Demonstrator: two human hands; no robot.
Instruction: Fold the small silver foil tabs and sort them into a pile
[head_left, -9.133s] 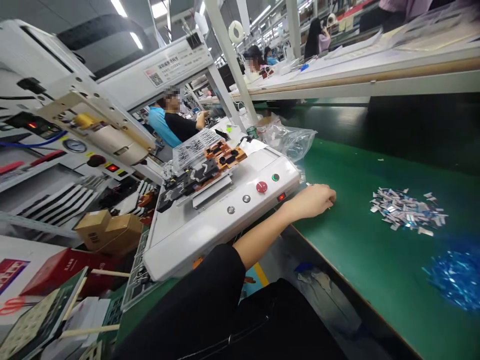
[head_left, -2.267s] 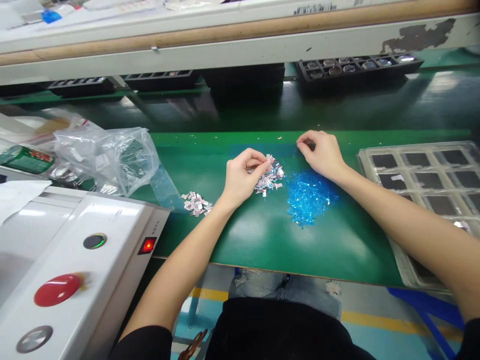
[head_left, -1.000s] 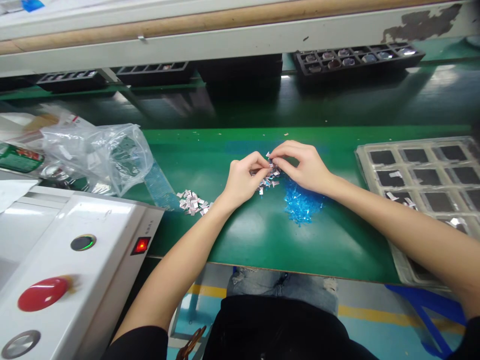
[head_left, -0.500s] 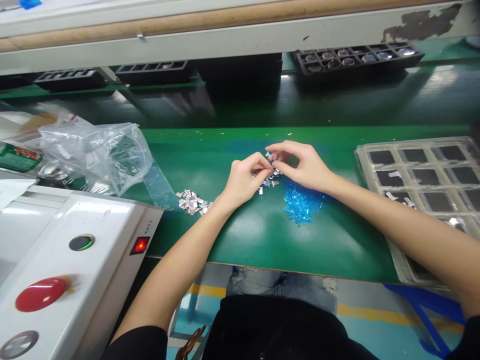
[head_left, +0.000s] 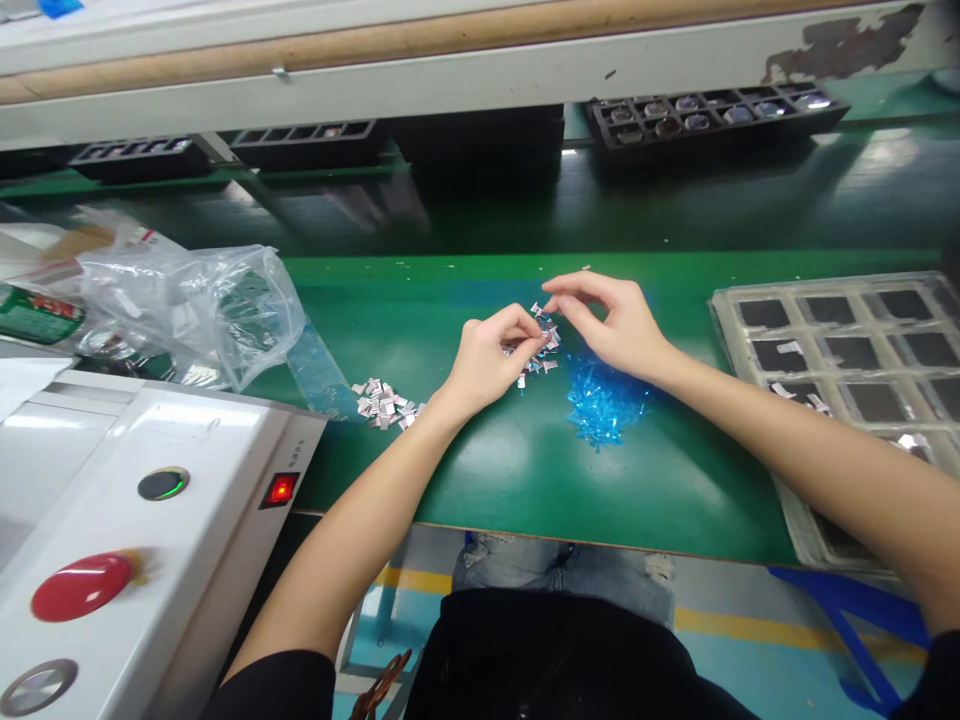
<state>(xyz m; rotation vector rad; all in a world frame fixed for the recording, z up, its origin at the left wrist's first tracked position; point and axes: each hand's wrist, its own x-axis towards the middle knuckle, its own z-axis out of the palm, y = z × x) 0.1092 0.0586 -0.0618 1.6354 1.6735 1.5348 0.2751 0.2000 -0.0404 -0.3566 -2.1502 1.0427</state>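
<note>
My left hand is closed in a pinch at the edge of a pile of small flat pieces, whitish and bluish. A small flat piece seems to be between its fingertips, mostly hidden by them. Just above and to the right is my right hand, thumb and index finger drawn together over the far side of that pile; anything between them is too small to make out. Below my right hand lies a heap of shiny blue film bits. Another pile of whitish-pink flat pieces rests left of my left wrist.
At right, a clear compartment tray holds dark squares and a few loose pieces. Plastic bags and a white machine with a red button occupy the left. Black trays stand under the shelf at the back.
My right hand has moved slightly up and away from my left fingertips, which it was almost touching before. The left hand has stayed in place, still pinched.
</note>
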